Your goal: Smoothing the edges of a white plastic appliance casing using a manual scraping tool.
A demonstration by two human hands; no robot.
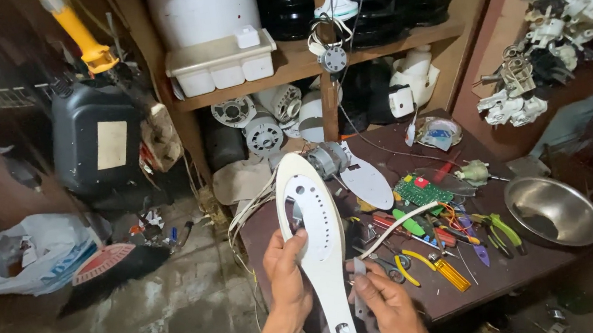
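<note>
A long white plastic housing shell [315, 223], oval at the top with rows of small holes, stands tilted over the dark brown table [513, 272]. My left hand [286, 272] grips its left edge near the middle. My right hand [386, 302] is at its right edge lower down, fingers closed around a small grey metal piece [359, 270]. A grey motor [327, 159] sits just behind the shell's top, and a second white shell half [366, 177] lies beside it. A white cable [401, 223] arcs out from behind the shell toward the tools.
Pliers, screwdrivers and cutters [440, 243] lie scattered on the table by a green circuit board [422, 191]. A steel bowl [552, 210] sits at the right edge. Wooden shelves [300, 63] behind hold motors and white parts. A dark jerrycan [95, 140] and plastic bag [27, 253] are on the floor at left.
</note>
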